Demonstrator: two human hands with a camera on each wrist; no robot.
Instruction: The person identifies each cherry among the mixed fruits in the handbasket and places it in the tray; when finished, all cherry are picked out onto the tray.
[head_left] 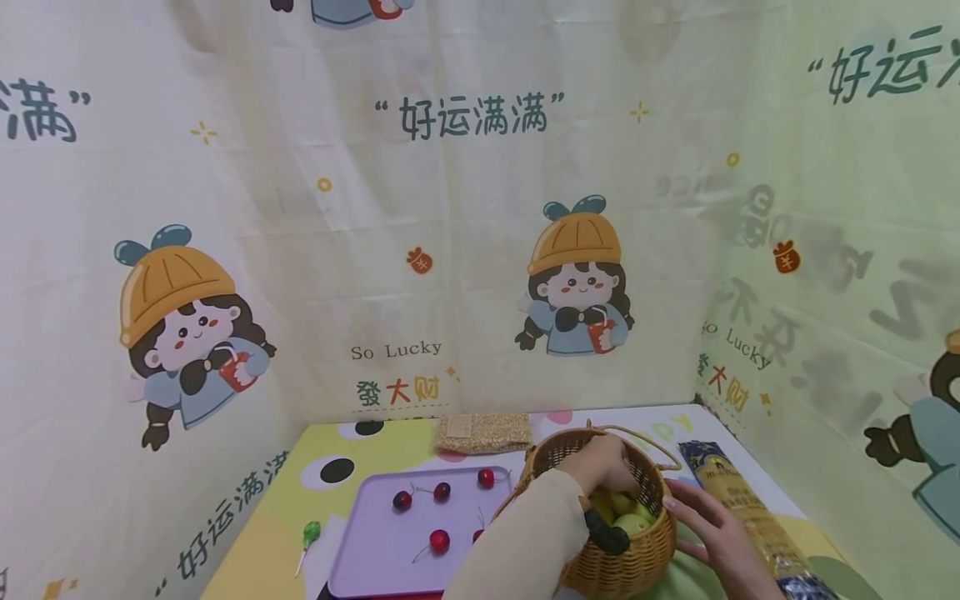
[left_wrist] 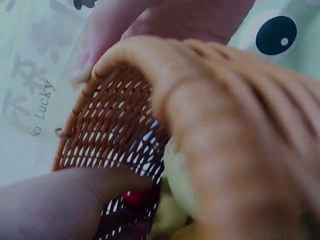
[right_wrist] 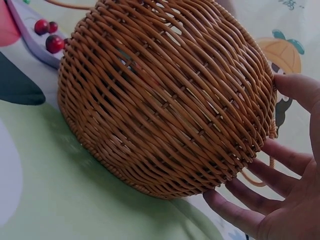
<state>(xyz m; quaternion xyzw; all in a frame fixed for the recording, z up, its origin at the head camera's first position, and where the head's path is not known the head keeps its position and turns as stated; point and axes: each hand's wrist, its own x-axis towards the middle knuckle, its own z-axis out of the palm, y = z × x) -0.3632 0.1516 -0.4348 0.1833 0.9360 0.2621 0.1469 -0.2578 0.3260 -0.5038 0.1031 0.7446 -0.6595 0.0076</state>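
A round wicker basket (head_left: 622, 575) stands tilted toward the viewer, with yellow-green fruit (head_left: 633, 523) inside. My left hand (head_left: 606, 462) reaches over the rim into it; its fingertips are mostly hidden. Beside its thumb, the left wrist view shows a small red thing (left_wrist: 132, 198), too dark to tell whether it is held. At the basket's right side, my right hand (head_left: 716, 533) holds the wall, thumb at the rim and spread fingers (right_wrist: 240, 210) against the outside weave. Left of the basket, several cherries (head_left: 439, 542) lie on a purple tray (head_left: 367, 558).
Behind the tray lies a clear bag of grains (head_left: 483, 433). A long pasta-like packet (head_left: 738, 508) is right of the right hand. At far left, a green lollipop (head_left: 311, 533) rests on the patterned table cover (head_left: 262, 533). The basket's thin handle (head_left: 645, 442) leans back. Printed curtains (head_left: 480, 250) enclose the table.
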